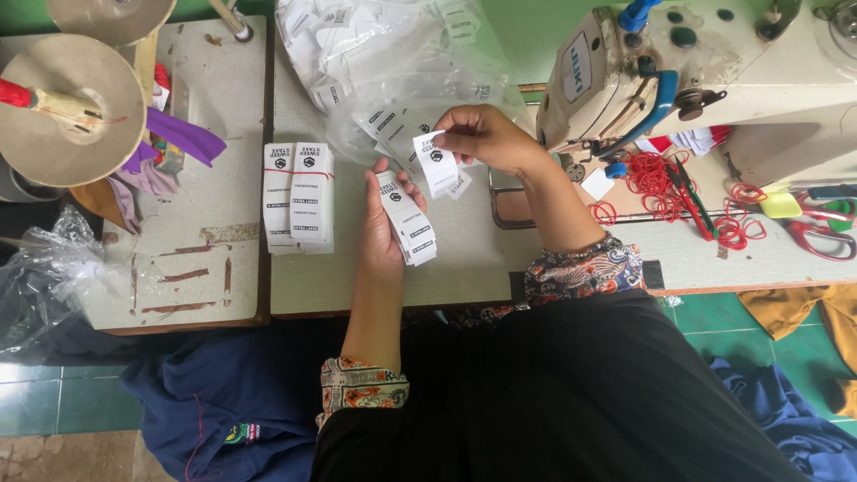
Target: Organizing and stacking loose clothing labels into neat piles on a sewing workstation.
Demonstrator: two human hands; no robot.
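Observation:
My left hand [382, 234] holds a stack of white printed garment labels [409, 228] fanned out over the worn white table [464, 268]. My right hand [486, 136] pinches one single white label [436, 162] by its top edge, just above and to the right of the stack. Behind my hands lies a clear plastic bag [384, 54] full of loose white labels, some spilling out at its mouth. Two bundles of labels [299, 196] tied with red rubber bands lie side by side on the table to the left of my left hand.
A cream sewing machine [714, 80] stands at the right, with a heap of red rubber bands [661, 183] and scissors [826, 236] by its base. Thread cones [67, 107] and purple cloth [183, 134] sit far left. Blue fabric [223, 402] lies on the floor.

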